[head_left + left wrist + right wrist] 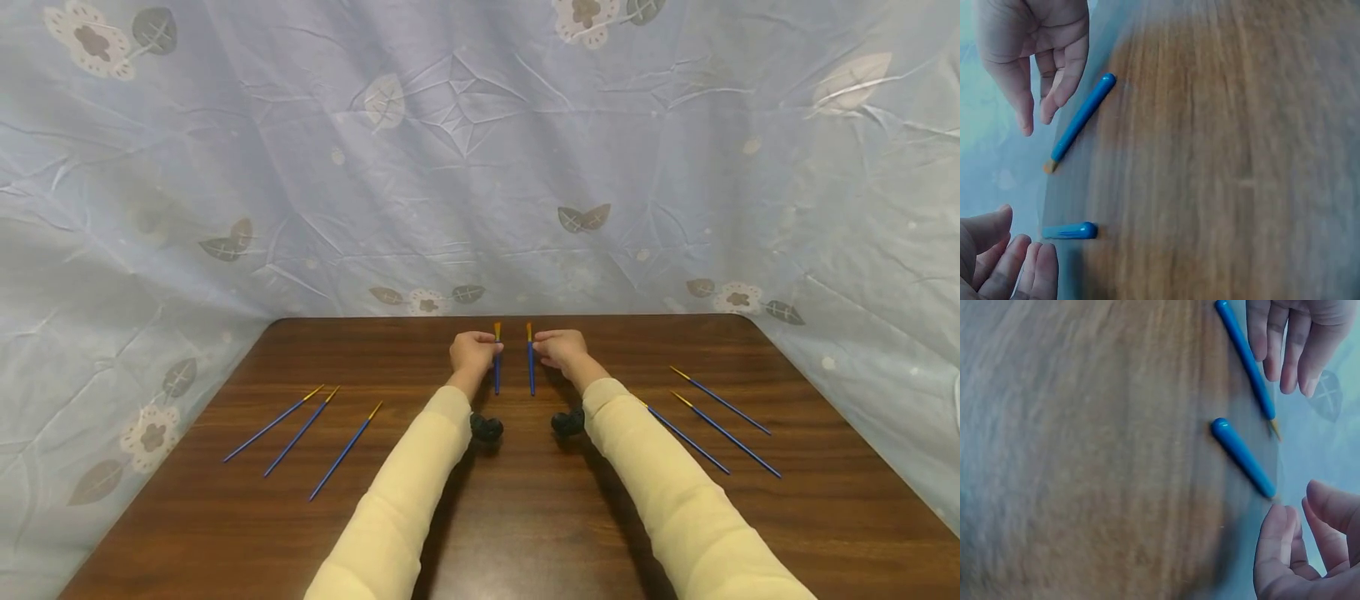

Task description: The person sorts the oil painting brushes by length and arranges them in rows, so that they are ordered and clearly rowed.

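Near the table's far edge, two paintbrushes with blue handles lie side by side, tips pointing away from me. At the left paintbrush (497, 371), my left hand (474, 352) has its thumb and fingertips around the handle's upper part. My right hand (562, 348) reaches in from the right, fingertips beside the right paintbrush (532, 371). In the left wrist view, the thumb and fingers of my left hand (1004, 259) stand apart near the handle (1072, 230). The right wrist view likewise shows a gap between the thumb and fingers of my right hand (1310, 544).
Three more paintbrushes, one of them a slanted brush (347, 450), lie on the left of the brown table (510, 517). Three others, including a long brush (727, 435), lie on the right, one partly behind my right sleeve. A patterned curtain (480, 192) hangs behind the table.
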Motion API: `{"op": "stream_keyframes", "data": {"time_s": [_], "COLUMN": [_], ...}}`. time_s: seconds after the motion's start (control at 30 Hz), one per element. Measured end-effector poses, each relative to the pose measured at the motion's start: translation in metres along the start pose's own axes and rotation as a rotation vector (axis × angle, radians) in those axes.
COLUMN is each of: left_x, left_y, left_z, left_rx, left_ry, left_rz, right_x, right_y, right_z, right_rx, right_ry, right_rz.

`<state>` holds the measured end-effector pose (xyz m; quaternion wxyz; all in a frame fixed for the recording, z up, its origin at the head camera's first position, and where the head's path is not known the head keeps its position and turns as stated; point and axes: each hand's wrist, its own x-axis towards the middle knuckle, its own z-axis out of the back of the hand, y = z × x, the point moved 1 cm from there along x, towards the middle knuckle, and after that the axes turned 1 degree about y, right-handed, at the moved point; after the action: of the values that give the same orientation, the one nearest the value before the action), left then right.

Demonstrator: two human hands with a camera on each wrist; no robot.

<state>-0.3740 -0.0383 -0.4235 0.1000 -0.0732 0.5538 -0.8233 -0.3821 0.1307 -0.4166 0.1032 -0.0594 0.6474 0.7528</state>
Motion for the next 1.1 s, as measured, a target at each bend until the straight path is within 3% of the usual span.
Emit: {"op": "stream_keyframes", "data": {"time_s": [0.3, 0.63, 0.87, 1.1], "left_x": [-0.005, -0.017, -0.027, -0.038], "left_y": [-0.007, -0.011, -0.013, -0.013], "left_z": [0.013, 0.04, 0.067, 0.097], "left_rx": [0.004, 0.001, 0.167, 0.213], "left_ry": [0.049, 0.138, 0.212, 0.257], "left_rz": [-0.093, -0.172, -0.321, -0.384], "right_x": [-0.009, -0.026, -0.046, -0.065], "right_y": [0.015, 0.024, 0.031, 0.032], "right_z": [0.001, 0.01, 0.024, 0.038], "right_rx": [-0.018, -0.078, -0.138, -0.234], "right_ry": [0.079, 0.184, 0.26, 0.287], "right_rz": [0.047, 0.079, 0.101, 0.139]}}
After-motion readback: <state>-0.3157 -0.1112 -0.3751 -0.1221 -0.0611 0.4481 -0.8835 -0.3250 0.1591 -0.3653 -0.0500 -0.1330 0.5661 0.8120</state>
